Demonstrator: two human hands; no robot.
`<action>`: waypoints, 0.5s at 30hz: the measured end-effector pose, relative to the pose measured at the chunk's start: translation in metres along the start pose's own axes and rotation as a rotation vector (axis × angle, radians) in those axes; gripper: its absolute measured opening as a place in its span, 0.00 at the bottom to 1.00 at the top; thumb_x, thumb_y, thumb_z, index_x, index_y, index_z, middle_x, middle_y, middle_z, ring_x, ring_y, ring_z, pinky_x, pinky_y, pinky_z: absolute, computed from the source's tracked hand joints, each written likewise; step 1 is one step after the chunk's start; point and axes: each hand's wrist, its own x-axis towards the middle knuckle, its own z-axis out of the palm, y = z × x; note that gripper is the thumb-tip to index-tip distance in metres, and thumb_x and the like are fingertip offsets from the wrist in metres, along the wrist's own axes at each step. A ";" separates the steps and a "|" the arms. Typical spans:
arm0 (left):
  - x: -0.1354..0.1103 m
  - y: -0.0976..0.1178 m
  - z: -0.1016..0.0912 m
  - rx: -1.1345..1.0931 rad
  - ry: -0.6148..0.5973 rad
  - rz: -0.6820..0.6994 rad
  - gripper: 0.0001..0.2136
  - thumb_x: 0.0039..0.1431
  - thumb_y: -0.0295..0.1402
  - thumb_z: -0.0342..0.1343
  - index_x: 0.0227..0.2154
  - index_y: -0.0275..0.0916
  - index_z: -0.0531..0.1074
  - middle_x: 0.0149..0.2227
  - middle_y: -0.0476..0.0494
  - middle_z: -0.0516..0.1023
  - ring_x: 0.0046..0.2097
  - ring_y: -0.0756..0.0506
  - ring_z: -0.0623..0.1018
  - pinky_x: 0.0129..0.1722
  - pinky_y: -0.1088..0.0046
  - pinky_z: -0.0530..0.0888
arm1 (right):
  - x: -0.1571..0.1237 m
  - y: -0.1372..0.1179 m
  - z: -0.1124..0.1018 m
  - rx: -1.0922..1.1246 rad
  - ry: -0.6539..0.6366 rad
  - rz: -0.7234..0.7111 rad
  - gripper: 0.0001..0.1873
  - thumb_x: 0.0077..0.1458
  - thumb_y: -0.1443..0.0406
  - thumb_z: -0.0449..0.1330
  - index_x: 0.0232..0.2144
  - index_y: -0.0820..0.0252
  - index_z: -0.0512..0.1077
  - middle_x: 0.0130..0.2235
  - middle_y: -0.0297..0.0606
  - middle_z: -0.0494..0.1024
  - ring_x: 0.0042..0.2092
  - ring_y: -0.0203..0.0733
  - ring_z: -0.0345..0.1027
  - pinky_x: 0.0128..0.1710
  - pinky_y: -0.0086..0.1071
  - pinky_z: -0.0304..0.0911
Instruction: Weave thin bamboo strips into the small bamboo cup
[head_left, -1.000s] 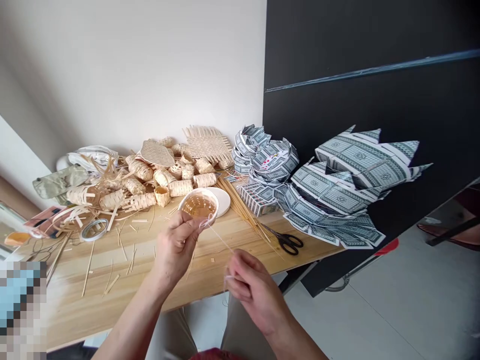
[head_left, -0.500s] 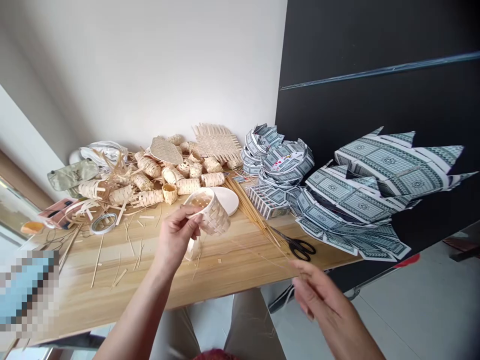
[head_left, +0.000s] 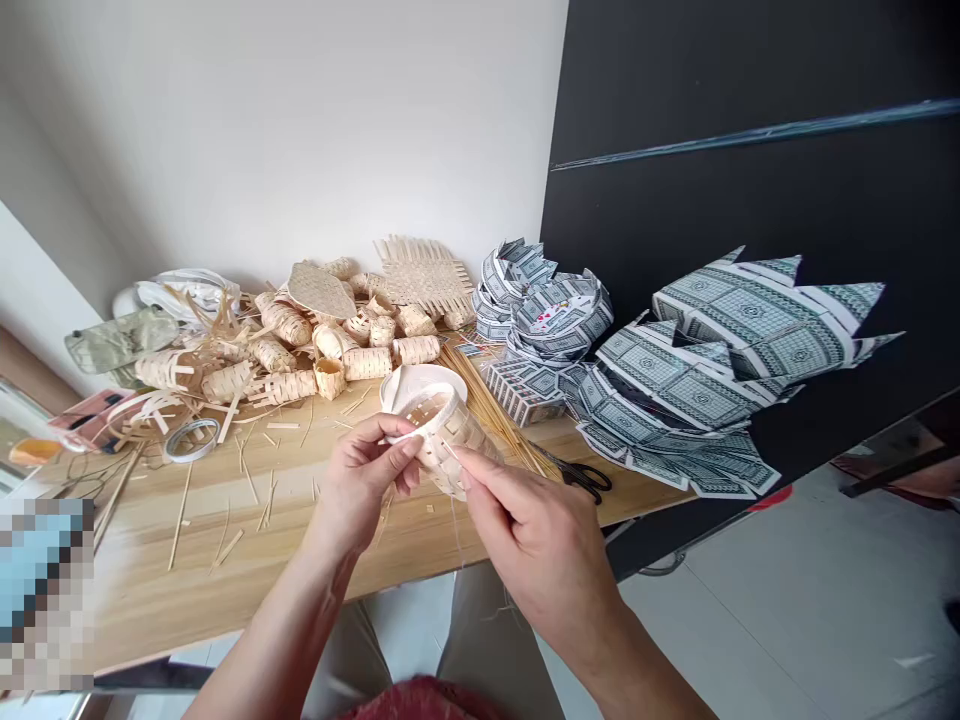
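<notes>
Right hand [head_left: 534, 545] swings back in, pinching the woven bamboo basket [head_left: 456, 450] the left hand [head_left: 366, 482] clamps; one careless tug could rip that thin strand [head_left: 454, 528] loose!

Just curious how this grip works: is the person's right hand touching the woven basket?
Touching: the head view shows the right hand with its fingers pressed against the side of the woven basket.

left hand [head_left: 364, 478] — fingers curled, thumb on top | right hand [head_left: 534, 545] — fingers pinched, just beside left
</notes>
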 end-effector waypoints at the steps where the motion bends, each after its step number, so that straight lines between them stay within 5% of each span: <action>1: -0.001 0.000 0.000 0.000 -0.001 -0.002 0.11 0.45 0.35 0.64 0.26 0.34 0.71 0.14 0.54 0.69 0.17 0.57 0.66 0.17 0.85 0.62 | 0.001 0.000 0.002 -0.012 0.004 -0.013 0.15 0.57 0.74 0.49 0.38 0.67 0.75 0.23 0.36 0.77 0.22 0.34 0.69 0.22 0.27 0.58; 15: -0.004 -0.004 0.000 0.066 -0.027 0.031 0.07 0.49 0.33 0.62 0.27 0.36 0.71 0.16 0.54 0.70 0.18 0.57 0.67 0.19 0.85 0.64 | -0.002 0.002 0.005 -0.023 0.061 -0.063 0.15 0.56 0.76 0.48 0.37 0.68 0.74 0.25 0.37 0.78 0.25 0.35 0.71 0.25 0.27 0.62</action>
